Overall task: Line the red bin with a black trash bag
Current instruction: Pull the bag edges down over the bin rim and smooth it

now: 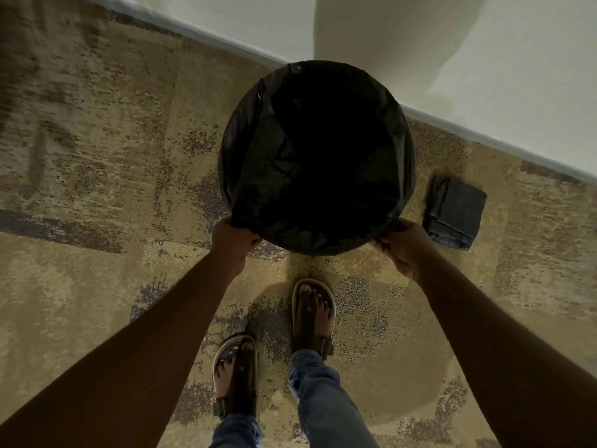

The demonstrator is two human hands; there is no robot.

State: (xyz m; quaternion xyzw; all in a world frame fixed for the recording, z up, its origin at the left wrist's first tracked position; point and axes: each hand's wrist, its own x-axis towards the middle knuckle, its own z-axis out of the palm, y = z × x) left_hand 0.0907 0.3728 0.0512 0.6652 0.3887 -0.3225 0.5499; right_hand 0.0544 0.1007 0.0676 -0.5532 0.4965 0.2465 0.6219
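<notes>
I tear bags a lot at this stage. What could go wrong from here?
Both hands grip the bag at the near rim; a hard tug could tear the film or slip it off the far edge. The bin stands against the wall, so pulling toward the feet could tip it.

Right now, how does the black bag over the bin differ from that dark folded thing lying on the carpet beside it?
The bag on the bin is spread open and stretched round; the folded bag is a flat, compact square. The bag on the bin is gripped by the left hand and right hand; the folded bag lies untouched. The first looks far larger. Both look like dark, glossy plastic.
</notes>
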